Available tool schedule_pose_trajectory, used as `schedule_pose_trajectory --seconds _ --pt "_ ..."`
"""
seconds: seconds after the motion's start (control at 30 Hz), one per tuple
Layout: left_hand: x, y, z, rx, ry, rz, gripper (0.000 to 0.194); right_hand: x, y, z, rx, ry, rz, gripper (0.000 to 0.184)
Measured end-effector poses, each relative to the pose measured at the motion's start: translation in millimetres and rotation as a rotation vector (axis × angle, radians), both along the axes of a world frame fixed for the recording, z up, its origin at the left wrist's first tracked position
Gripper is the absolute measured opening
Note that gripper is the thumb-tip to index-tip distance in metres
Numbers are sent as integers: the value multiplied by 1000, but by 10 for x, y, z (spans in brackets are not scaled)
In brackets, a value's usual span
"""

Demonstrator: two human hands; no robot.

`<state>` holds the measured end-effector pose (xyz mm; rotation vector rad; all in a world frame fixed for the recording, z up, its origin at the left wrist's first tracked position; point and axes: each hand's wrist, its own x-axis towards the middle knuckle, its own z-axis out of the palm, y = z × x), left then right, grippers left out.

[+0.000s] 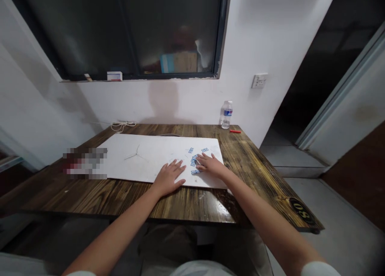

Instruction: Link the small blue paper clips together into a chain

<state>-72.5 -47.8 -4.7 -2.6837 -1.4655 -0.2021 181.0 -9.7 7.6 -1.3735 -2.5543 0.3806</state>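
Your left hand [169,177] and right hand [211,166] lie open on the white sheet [141,157]

Both grips are spread flat, palms down, with nothing held. Your right fingertips [201,159] touch the small blue-and-white pieces [195,161], scattered on the sheet's right part. The sheet lies on a dark wooden worktop [192,203], with a water bottle [226,114] and a red stick [235,131] near the far right corner.

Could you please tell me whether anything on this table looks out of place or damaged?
Yes, a thin dark three-branched mark on the white board looks like a scratch or crack. Small blue-and-white pieces also lie scattered near the right hand.
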Motion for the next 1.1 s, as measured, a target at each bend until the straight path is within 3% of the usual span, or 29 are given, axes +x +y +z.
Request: schedule_pose_trajectory --seconds 0.07,0.27,0.47,0.53,0.7,0.97,1.1 --pt "-10 -14 6 -25 14 -41 63 -153 -10 -29 4 -36 122 52" --pt "-47 6 -25 -30 -47 -26 68 -494 -74 -48 -64 2 278 52" --pt "-61 62 -61 -31 -69 -11 69 -493 8 -5 -126 119 411 42" --pt "-61 66 -67 -37 -37 -4 66 -384 83 -17 -109 148 372 37" --pt "-77 76 -64 -13 -20 87 55 13 258 -109 -41 122 51 38" --pt "-181 136 -80 80 -36 368 56 285 210 -140 -152 290 112 43" --pt "-194 206 -132 13 8 382 61 304 273 -213 -33 254 -94 48"
